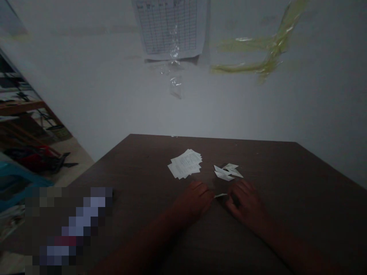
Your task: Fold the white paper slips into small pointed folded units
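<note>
Between my two hands, low over the dark tabletop, is a small folded piece of white paper (220, 195). My left hand (197, 196) is closed, its fingertips at the paper's left end. At the other end, my right hand (242, 200) curls its thumb and fingers by the paper's right tip. Just beyond my left hand lies a loose, fanned stack of printed paper sheets (185, 164). Several folded paper pieces (224, 173) with pointed ends lie beyond my right hand. The fingertips are dim, and the exact grip is hard to see.
The brown table (143, 152) stands against a white wall. A gridded paper sheet (174, 30) and yellow tape (269, 57) are stuck on the wall. A blurred-out patch (83, 221) covers something at the table's left. A blue plastic stool (20, 179) stands on the floor at left.
</note>
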A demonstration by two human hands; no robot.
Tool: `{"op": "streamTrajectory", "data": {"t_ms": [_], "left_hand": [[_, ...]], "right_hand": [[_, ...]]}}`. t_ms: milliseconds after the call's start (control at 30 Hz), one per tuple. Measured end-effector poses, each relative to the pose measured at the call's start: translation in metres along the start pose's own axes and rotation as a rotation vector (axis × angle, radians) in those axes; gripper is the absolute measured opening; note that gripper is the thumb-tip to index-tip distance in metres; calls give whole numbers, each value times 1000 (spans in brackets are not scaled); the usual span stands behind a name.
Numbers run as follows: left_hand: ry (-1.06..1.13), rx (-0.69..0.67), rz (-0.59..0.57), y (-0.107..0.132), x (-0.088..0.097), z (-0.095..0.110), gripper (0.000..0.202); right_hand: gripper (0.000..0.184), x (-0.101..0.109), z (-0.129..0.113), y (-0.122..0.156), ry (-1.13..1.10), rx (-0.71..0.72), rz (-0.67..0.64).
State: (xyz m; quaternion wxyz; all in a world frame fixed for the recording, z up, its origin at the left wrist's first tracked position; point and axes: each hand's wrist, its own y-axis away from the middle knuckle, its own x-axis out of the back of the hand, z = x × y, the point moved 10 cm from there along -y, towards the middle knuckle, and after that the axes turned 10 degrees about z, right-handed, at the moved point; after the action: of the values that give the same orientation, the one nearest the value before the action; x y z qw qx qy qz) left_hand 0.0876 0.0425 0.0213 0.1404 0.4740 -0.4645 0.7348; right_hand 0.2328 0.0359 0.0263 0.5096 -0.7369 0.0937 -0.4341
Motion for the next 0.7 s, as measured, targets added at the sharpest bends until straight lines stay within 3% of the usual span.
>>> {"op": "streamTrajectory", "data": {"t_ms": [300,467,567,700], "left_hand": [[-23,16,33,5,0,-13,17],[-29,-22,32,4,3,-8,10],[-43,-19,40,1,8,-3,13],[-78,54,73,-2,16,-2,16]], "right_hand": [[11,11,26,0,33,-47,51],[35,5,-1,-3,-92,48,-6],[16,-2,-21,-5,-131,141,-58],[20,-2,-30,-10,-104,153,-74]]}}
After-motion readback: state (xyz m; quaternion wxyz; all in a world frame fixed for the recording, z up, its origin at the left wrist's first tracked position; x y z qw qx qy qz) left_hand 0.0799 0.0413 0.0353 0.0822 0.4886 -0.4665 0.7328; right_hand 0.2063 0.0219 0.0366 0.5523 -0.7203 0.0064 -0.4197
